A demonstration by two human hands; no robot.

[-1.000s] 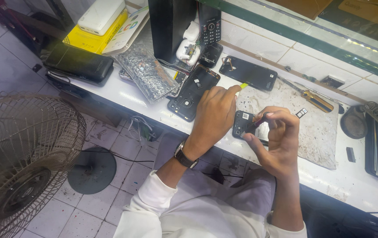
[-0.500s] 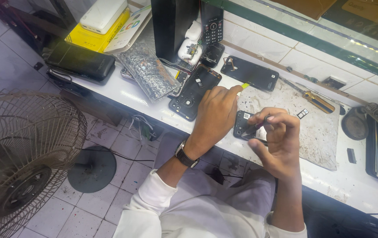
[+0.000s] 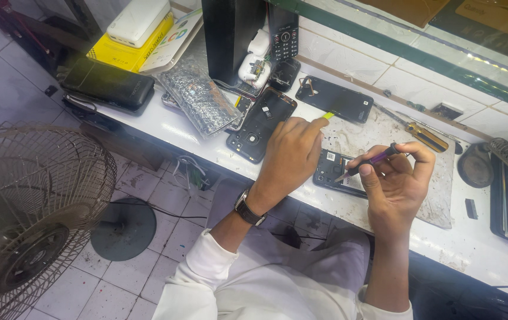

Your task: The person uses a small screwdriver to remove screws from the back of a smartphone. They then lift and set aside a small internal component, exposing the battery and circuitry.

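An opened black phone (image 3: pixel 336 172) lies on a worn grey mat (image 3: pixel 384 139) at the counter's front edge. My left hand (image 3: pixel 289 155) rests on the phone's left end, fingers curled, with a small yellow-green piece (image 3: pixel 328 115) at the fingertips. My right hand (image 3: pixel 397 181) grips a thin dark purple tool (image 3: pixel 372 160) whose tip points down at the phone's inside. A watch sits on my left wrist (image 3: pixel 247 208).
A black phone back cover (image 3: pixel 261 124), another dark phone (image 3: pixel 337 99), a screwdriver (image 3: pixel 420 134), silver bags (image 3: pixel 197 98), a keypad phone (image 3: pixel 282 32) and a black wallet (image 3: pixel 107 83) lie on the white counter (image 3: pixel 171 127). A floor fan (image 3: pixel 32 213) stands at the left.
My right hand has lifted off the phone and drawn back to the right, holding the thin tool with its tip toward the phone. My left hand stays on the phone.
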